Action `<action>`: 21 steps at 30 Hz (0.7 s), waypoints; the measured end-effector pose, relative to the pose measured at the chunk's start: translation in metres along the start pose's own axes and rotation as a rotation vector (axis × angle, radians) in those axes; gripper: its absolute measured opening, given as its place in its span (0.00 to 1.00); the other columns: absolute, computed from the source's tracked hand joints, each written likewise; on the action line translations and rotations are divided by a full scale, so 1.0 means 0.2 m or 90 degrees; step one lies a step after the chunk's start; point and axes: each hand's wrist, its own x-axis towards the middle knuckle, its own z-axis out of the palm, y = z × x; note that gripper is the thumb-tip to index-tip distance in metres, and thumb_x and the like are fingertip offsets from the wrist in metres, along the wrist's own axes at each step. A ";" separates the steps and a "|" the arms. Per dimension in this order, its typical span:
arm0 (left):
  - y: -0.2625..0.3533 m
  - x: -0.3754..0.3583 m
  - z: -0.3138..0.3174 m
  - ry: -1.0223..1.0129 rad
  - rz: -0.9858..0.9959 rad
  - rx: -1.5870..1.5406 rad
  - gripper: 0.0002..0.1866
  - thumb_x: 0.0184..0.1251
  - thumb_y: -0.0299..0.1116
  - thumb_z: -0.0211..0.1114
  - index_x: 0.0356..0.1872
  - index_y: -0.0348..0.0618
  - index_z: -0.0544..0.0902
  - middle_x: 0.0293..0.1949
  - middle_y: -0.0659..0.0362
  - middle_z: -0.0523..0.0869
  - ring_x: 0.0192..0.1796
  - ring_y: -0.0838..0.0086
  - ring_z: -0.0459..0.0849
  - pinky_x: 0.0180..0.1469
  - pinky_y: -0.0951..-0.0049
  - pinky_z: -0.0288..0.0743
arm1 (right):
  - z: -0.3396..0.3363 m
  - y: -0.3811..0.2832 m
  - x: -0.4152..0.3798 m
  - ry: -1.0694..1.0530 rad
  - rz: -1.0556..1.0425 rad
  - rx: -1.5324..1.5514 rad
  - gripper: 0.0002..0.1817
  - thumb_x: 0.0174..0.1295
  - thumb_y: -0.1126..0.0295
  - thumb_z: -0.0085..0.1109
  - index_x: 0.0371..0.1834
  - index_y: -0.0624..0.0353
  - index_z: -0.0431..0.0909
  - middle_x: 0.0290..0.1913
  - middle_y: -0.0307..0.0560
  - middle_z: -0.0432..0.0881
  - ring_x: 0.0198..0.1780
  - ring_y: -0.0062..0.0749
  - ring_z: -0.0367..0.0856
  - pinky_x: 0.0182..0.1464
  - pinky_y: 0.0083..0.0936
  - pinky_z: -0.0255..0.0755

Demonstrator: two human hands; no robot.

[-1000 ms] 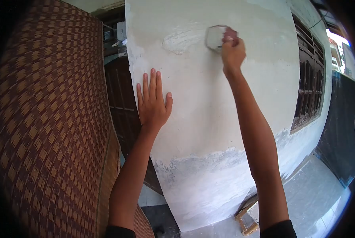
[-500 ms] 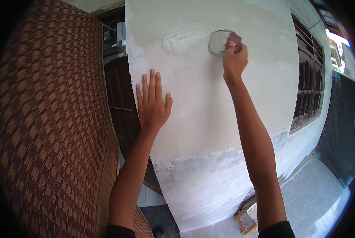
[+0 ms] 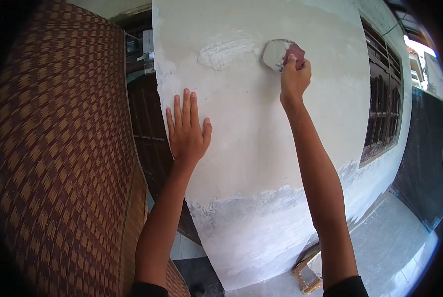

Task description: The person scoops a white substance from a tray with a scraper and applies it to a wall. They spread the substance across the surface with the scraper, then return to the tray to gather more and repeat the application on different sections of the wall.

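Observation:
My right hand (image 3: 296,81) grips a maroon putty scraper (image 3: 295,55) against the upper wall (image 3: 281,138). Pale putty coats the left part of the scraper's face. To its left, a rough white patch of wet-looking putty (image 3: 224,52) stands out on the beige surface. Lower down, near the wall's left edge, my left hand (image 3: 188,133) lies flat with its fingers spread and pointing up. It holds nothing.
A woven brown mat (image 3: 68,148) curves along the left side, beside a dark door (image 3: 149,119). To the right is a wooden barred window (image 3: 384,94). A wood-framed item (image 3: 308,274) rests on the floor by the wall's foot.
The scraper has shifted slightly down and right and turned, so more of its maroon face shows. My left hand keeps its flat pose on the wall; the view has shifted slightly.

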 end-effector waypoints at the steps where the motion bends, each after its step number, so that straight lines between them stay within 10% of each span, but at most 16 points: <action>1: 0.00 0.00 0.00 0.001 -0.001 0.000 0.36 0.72 0.43 0.51 0.78 0.43 0.52 0.79 0.54 0.53 0.80 0.57 0.48 0.79 0.50 0.39 | 0.02 -0.01 -0.02 0.001 -0.001 0.001 0.12 0.70 0.64 0.55 0.44 0.63 0.78 0.40 0.44 0.82 0.38 0.27 0.78 0.44 0.24 0.73; 6: -0.01 0.01 0.00 0.003 0.009 -0.001 0.36 0.72 0.42 0.51 0.78 0.43 0.53 0.78 0.54 0.53 0.80 0.57 0.48 0.78 0.50 0.39 | 0.11 -0.05 -0.18 -0.315 -0.172 -0.090 0.15 0.69 0.62 0.56 0.44 0.66 0.78 0.38 0.53 0.85 0.41 0.33 0.82 0.47 0.29 0.74; 13: 0.00 0.01 0.00 0.007 0.004 0.000 0.36 0.72 0.42 0.51 0.78 0.42 0.53 0.78 0.53 0.53 0.80 0.57 0.48 0.78 0.49 0.39 | -0.03 0.01 0.09 0.036 -0.008 -0.063 0.14 0.68 0.64 0.57 0.46 0.65 0.78 0.41 0.48 0.85 0.40 0.30 0.81 0.44 0.28 0.75; 21: -0.01 0.00 0.00 -0.003 0.007 0.005 0.36 0.72 0.42 0.51 0.78 0.43 0.51 0.79 0.54 0.53 0.80 0.57 0.48 0.78 0.49 0.39 | 0.11 0.03 -0.06 -0.168 -0.241 -0.095 0.13 0.67 0.65 0.57 0.45 0.64 0.79 0.37 0.53 0.84 0.40 0.36 0.83 0.46 0.32 0.75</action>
